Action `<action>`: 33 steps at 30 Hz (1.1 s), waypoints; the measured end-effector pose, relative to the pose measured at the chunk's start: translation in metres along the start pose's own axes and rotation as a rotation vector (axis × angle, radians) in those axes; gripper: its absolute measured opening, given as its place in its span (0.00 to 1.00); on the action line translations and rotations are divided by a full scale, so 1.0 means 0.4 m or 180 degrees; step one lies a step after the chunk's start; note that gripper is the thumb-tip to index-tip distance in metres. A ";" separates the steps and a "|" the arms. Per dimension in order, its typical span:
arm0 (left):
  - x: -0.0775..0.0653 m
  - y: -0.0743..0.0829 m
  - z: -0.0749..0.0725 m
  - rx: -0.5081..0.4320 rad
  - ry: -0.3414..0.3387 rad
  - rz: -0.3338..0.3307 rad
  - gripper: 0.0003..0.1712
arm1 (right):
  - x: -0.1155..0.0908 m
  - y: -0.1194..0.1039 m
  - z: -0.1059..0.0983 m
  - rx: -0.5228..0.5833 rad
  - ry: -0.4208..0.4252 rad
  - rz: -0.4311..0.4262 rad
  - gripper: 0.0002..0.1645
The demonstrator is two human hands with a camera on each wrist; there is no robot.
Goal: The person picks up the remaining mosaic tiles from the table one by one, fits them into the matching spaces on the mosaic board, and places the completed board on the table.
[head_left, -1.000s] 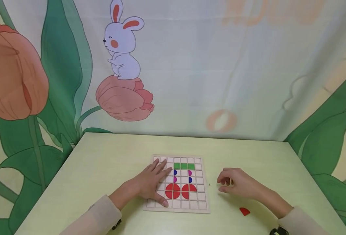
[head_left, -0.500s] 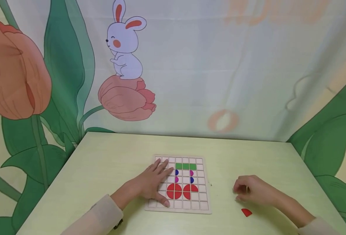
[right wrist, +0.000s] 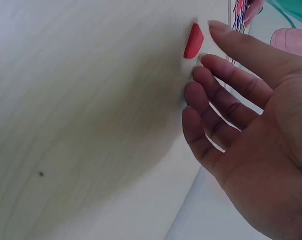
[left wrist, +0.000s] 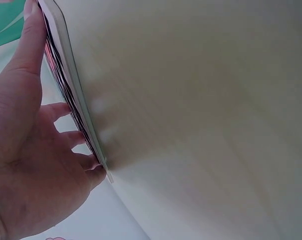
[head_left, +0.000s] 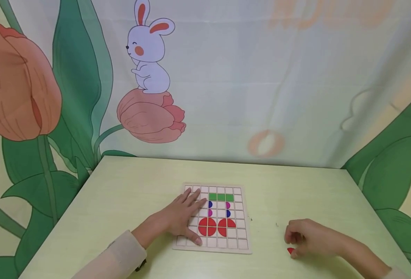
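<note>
The left hand (head_left: 178, 217) rests with spread fingers on the left side of a white grid board (head_left: 232, 243), covering several squares. On the board lie a row of green squares (head_left: 221, 197), small blue and pink half circles (head_left: 227, 205), a full red circle (head_left: 203, 223) and three red quarter circles (head_left: 222, 231) beside a bare lower-right square. Right of the board, the right hand (head_left: 313, 237) hovers low over the table, fingers loosely bent. A loose red quarter-circle piece (right wrist: 193, 42) lies on the table close to its thumb and index fingertips, which stand apart; the thumb partly hides it in the head view.
The pale yellow-green table (head_left: 139, 178) ends at a printed curtain (head_left: 226, 97) with a rabbit and tulips. Tiny dark specks (head_left: 276, 224) dot the tabletop between the board and the right hand.
The right hand has moved right and toward the near edge, from beside the board to the loose red piece. The left hand has stayed on the board.
</note>
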State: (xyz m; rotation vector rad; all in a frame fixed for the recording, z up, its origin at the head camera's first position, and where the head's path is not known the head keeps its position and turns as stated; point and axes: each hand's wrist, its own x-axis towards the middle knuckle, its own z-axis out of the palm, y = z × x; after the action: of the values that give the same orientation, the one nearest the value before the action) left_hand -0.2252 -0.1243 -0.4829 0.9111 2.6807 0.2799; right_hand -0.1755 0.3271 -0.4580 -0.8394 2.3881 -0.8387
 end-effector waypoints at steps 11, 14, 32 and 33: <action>0.001 0.001 -0.002 0.0022 -0.0018 -0.0021 0.75 | 0.004 0.005 0.015 -0.0316 0.0166 -0.0017 0.13; 0.002 0.001 -0.001 0.0029 -0.0011 -0.0018 0.75 | 0.007 0.010 0.017 -0.0385 0.0276 -0.0076 0.12; 0.007 0.011 -0.008 -0.0009 -0.0015 -0.0032 0.75 | 0.003 0.016 0.012 -0.0329 0.0495 -0.0187 0.14; 0.007 0.011 -0.008 0.0004 -0.0016 -0.0035 0.75 | 0.005 0.015 0.012 -0.0307 0.0522 -0.0213 0.14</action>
State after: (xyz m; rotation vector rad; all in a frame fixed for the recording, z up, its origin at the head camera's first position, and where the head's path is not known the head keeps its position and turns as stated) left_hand -0.2261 -0.1194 -0.4795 0.8959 2.6807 0.2732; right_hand -0.1765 0.3276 -0.4658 -0.9248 2.5736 -0.8536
